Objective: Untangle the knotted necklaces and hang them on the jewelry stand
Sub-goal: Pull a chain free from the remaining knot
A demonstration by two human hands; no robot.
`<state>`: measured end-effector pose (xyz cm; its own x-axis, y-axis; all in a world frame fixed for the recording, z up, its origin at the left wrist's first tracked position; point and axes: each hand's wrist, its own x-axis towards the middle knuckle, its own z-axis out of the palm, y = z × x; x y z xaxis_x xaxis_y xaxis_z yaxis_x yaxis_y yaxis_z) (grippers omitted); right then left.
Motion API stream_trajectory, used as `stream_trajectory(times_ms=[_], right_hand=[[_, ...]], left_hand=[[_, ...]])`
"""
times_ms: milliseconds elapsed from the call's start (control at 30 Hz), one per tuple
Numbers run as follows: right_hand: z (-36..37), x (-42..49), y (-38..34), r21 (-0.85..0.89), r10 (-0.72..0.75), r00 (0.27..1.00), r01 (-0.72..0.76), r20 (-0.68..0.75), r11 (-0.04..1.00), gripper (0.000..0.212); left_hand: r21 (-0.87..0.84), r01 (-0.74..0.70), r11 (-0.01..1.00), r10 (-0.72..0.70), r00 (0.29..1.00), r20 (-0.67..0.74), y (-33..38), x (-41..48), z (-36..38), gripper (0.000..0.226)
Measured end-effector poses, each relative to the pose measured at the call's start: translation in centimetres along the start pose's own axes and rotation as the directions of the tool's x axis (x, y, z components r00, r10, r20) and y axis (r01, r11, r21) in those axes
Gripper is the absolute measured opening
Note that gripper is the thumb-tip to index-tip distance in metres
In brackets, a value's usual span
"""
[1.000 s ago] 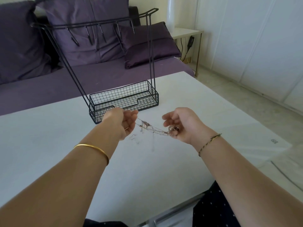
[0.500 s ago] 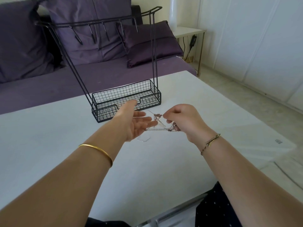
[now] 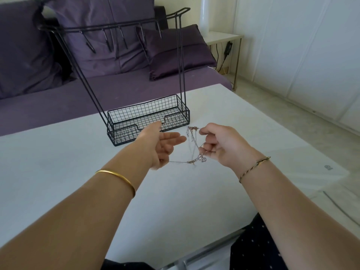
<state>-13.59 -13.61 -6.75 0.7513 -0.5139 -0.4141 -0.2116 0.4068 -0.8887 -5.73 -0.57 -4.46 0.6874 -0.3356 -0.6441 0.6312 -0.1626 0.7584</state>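
Knotted necklaces point(image 3: 197, 160) strung between the hands; right hand point(image 3: 220, 147) pinches them top and bottom, left hand point(image 3: 160, 146) upper fingers straight, one strand reaching its lower fingers, grip unclear; stand point(image 3: 182, 55) just beyond left hand.

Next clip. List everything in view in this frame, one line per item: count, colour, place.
tangled necklaces: one tangle, silver and rose-gold tones, between the hands
jewelry stand: one, black wire, on the table beyond the hands, hooks bare
table: one, white, foreground
sofa: one, purple, behind the table
cushions: three, purple, on the sofa
side table: one, white top, right of the sofa
bangle: one, gold, left wrist
cord bracelet: one, dark and gold, right wrist
left hand: palm turned toward the tangle, a strand reaches its lower edge, grip unclear
right hand: pinches the tangle at two spots
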Motion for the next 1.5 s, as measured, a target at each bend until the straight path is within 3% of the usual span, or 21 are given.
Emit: stream_trajectory(times_ms=[67, 200, 333, 533, 667, 867, 1033, 1233, 1500], right_hand=[[0.1, -0.1, -0.1, 0.023, -0.010, 1.000, 0.010, -0.014, 1.000, 0.009], [0.1, 0.0, 0.0, -0.089, -0.089, 0.993, 0.082, -0.081, 0.993, 0.012], [0.2, 0.0, 0.1, 0.024, -0.148, 0.984, 0.151, -0.103, 0.988, 0.013], [-0.2, -0.4, 0.2, -0.241, -0.271, 0.962, 0.273, 0.044, 0.931, 0.014], [-0.1, -0.7, 0.2, -0.292, -0.321, 0.942, 0.335, 0.096, 0.896, 0.012], [0.0, -1.0, 0.1, -0.349, -0.372, 0.917, 0.399, 0.145, 0.848, 0.017], [0.0, -1.0, 0.1, -0.350, -0.401, 0.908, 0.418, 0.124, 0.839, 0.014], [-0.3, -0.6, 0.3, -0.431, -0.463, 0.880, 0.461, 0.106, 0.776, 0.019], [-0.6, 0.0, 0.8, -0.561, -0.452, 0.877, 0.460, 0.164, 0.688, 0.017]], left_hand=[[0.027, -0.006, 1.000, 0.006, 1.000, -0.019, 0.0, 0.0, -0.1, 0.051], [0.081, 0.025, 0.996, -0.017, 0.995, -0.097, -0.2, 0.4, -0.5, 0.042], [0.209, 0.074, 0.975, -0.048, 0.990, -0.130, -0.7, 1.3, -0.9, 0.032], [0.450, -0.030, 0.893, -0.025, 0.993, 0.116, -1.6, 0.9, -0.2, 0.013], [0.453, -0.194, 0.870, 0.114, 0.974, 0.197, -1.5, 0.3, 0.4, 0.023], [0.436, -0.455, 0.777, 0.388, 0.890, 0.238, -1.3, -0.6, 1.3, 0.022], [0.432, -0.464, 0.774, 0.420, 0.885, 0.200, -1.2, -0.5, 1.2, 0.008], [0.396, -0.441, 0.806, 0.401, 0.898, 0.184, -0.8, -0.4, 0.7, 0.011], [0.462, -0.521, 0.717, 0.520, 0.842, 0.142, -0.9, -0.2, 1.0, 0.013]])
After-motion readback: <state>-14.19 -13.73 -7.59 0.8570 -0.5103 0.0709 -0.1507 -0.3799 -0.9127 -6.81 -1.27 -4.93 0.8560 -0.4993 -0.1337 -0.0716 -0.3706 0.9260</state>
